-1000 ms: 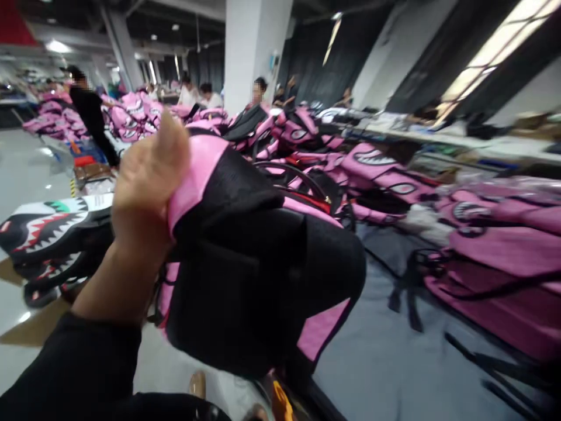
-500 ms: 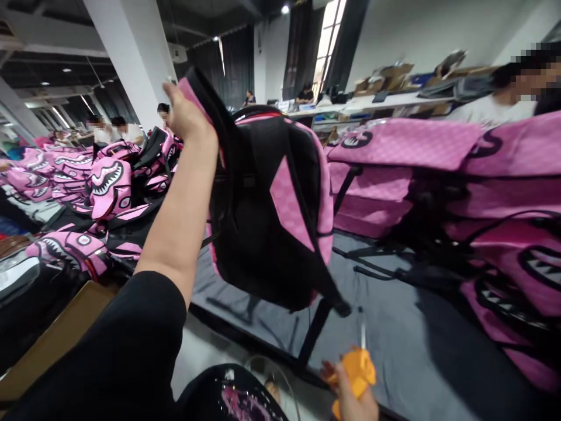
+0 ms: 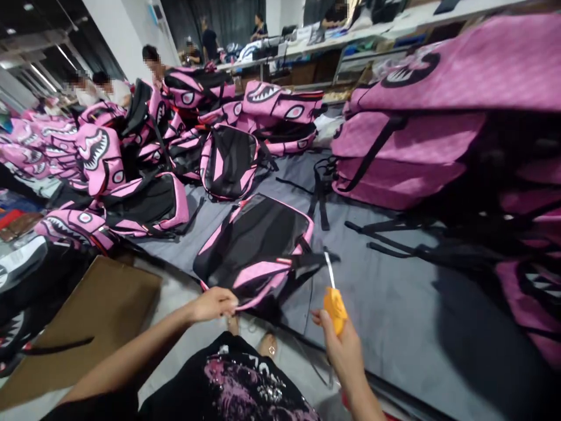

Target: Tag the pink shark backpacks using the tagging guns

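Observation:
A black and pink backpack (image 3: 263, 240) lies on the grey-covered table with its black panel up and its straps toward the right. My left hand (image 3: 214, 304) is closed on the pink edge of the backpack at the near corner. In my right hand (image 3: 344, 345) is an orange long-nosed lighter (image 3: 335, 310), its thin metal nozzle pointing up and away from me. The nozzle's dark tip appears close to the end of a black strap (image 3: 313, 259); whether they touch I cannot tell.
Stacked pink backpacks (image 3: 407, 140) stand on the right, loose straps (image 3: 385, 240) trailing from them. More shark-mouth backpacks (image 3: 272, 105) are heaped at the back and left. A cardboard sheet (image 3: 83, 327) lies at lower left. Several people work in the background.
The backpack, held up in the air by my left hand before, now lies on the table. My left hand has come down to its near edge. The right hand with the lighter has moved up and forward.

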Demonstrator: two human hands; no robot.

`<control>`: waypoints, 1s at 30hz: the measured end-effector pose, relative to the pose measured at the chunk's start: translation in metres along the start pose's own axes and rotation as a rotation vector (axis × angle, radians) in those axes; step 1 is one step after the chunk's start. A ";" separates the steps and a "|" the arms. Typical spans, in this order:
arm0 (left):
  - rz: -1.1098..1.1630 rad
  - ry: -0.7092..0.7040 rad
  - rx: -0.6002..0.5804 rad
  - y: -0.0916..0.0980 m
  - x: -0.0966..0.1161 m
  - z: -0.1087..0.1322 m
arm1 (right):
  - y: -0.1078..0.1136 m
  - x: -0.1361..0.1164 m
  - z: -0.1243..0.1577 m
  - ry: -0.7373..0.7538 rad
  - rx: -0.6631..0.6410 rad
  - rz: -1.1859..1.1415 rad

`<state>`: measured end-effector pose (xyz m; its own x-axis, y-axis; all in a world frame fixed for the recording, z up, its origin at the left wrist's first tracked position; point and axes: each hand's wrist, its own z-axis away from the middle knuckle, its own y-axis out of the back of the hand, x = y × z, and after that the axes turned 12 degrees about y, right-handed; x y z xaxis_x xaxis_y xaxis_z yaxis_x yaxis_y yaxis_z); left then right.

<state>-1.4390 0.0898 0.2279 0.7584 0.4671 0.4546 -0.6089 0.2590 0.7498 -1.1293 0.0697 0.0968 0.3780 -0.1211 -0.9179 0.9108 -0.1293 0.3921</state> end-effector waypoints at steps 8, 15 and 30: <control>-0.074 0.327 0.109 -0.051 -0.064 -0.077 | -0.046 -0.063 -0.007 0.009 -0.591 0.577; -0.070 0.080 0.042 -0.067 -0.045 -0.140 | -0.041 -0.088 -0.001 -0.101 -0.735 0.688; 0.619 0.091 -0.600 -0.032 -0.063 -0.190 | -0.055 -0.152 -0.170 -0.012 -0.391 0.678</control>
<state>-1.5114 0.2129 0.0844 0.2437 0.7307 0.6377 -0.9454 0.3256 -0.0117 -1.2088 0.2626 0.2045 0.8731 -0.0608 -0.4838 0.4747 0.3325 0.8149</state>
